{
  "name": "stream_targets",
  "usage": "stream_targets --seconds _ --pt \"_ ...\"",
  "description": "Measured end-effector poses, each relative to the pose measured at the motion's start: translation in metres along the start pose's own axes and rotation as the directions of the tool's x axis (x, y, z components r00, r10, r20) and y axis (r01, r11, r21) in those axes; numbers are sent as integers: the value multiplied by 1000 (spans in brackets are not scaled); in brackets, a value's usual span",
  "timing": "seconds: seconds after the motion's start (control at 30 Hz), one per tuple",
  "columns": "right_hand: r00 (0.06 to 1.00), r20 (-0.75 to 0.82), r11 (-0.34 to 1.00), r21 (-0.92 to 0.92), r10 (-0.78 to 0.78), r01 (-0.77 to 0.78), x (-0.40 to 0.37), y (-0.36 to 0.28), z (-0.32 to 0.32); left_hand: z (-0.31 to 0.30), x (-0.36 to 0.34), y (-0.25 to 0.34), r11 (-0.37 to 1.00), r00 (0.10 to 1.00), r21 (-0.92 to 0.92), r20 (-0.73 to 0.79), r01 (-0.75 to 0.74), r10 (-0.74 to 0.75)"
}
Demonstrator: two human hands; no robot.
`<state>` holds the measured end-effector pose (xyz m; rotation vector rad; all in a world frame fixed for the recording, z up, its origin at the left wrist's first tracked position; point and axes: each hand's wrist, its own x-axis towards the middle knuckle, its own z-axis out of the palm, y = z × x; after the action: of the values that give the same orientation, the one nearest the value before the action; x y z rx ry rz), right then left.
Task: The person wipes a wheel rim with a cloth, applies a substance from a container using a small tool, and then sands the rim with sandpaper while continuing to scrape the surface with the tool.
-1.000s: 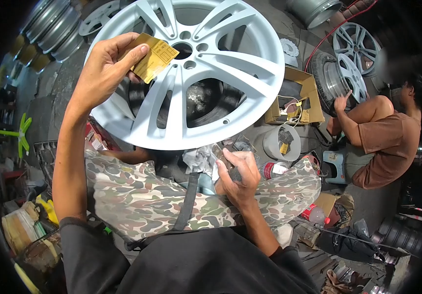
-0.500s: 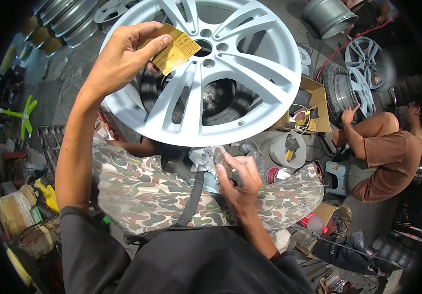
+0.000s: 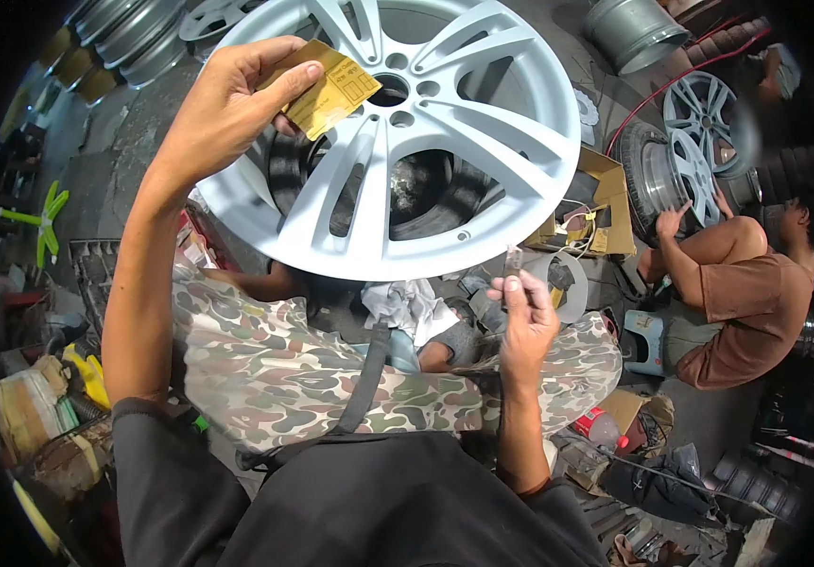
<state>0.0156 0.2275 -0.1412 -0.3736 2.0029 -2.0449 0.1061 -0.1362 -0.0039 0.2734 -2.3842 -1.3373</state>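
Observation:
My left hand (image 3: 251,94) is closed on a yellow printed sheet (image 3: 331,93), thumb on top, over the upper left of a pale silver alloy wheel (image 3: 511,146). The wheel lies face up in front of me, and a dark tyre (image 3: 426,213) shows below through its spokes. Just off the wheel's near right edge, my right hand (image 3: 526,321) pinches a small, flat, brownish piece (image 3: 513,260) upright between thumb and fingers. I cannot tell exactly what that piece is. A crumpled grey-white cloth (image 3: 412,307) lies beneath the wheel's near edge, over my camouflage-covered lap (image 3: 284,364).
A white bucket (image 3: 572,293) and an open cardboard box (image 3: 615,194) with wires stand at the right. Farther right, a seated person in brown (image 3: 747,302) handles another wheel (image 3: 695,175). A red hose (image 3: 634,113) runs behind. Metal rims (image 3: 138,38) are stacked at far left.
My right hand has swung right and up from over my lap to beside the wheel's edge, raising the small piece upright. My left hand has shifted slightly left with the yellow sheet.

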Motion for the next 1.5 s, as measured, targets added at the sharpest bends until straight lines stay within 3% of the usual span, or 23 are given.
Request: stream_targets --seconds 0.1,0.27,0.33,0.47,0.6,0.67,0.73,0.8,0.83,0.93,1.0,1.2,1.3,1.33,1.4,1.5 --pt "988 146 977 193 58 -85 -7 24 15 -2 0 -2 999 1000 43 2 -22 22" --pt "985 171 997 64 35 -46 -29 12 45 0 0 -3 999 1000 26 0 -22 22" --pt "961 242 964 -190 -137 185 -31 11 52 0 0 -3 999 1000 26 -7 -28 28" --pt "918 308 898 -281 -249 338 -34 1 66 0 -1 -1 999 999 28 -23 -43 44" --pt "882 373 893 -227 -290 389 -35 -4 66 2 -1 13 999 998 33 -51 26 -24" --pt "890 330 890 -222 -315 397 -26 -1 47 -3 1 12 997 998 46 -26 58 -57" --pt "962 164 934 -252 -217 253 -8 8 14 -1 2 12 996 995 39 -54 81 -78" --pt "999 -7 998 -60 -34 33 22 -2 -12 -1 4 7 995 994 5 -34 103 -103" --pt "1000 -15 999 -41 -19 19 36 -3 -24 0 5 8 994 993 -5 -22 112 -112" --pt "1000 -14 1000 20 -10 11 61 -2 -31 2 9 6 993 994 -20 0 112 -113" --pt "995 97 987 159 -5 -11 65 7 -26 8 12 12 993 993 -25 -10 113 -114" --pt "974 199 989 71 110 -126 33 12 -13 13 17 9 990 990 -7 10 144 -143" --pt "935 332 979 -115 -124 171 22 4 -12 13 19 10 989 990 31 12 141 -142" --pt "937 325 978 -114 -127 172 21 -2 -14 12 19 10 990 991 33 17 136 -136" --pt "963 265 997 61 38 -56 20 -10 -19 9 19 8 990 990 36 16 137 -138" --pt "991 131 996 86 4 -16 50 -11 -42 9 18 12 991 991 41 16 131 -131"
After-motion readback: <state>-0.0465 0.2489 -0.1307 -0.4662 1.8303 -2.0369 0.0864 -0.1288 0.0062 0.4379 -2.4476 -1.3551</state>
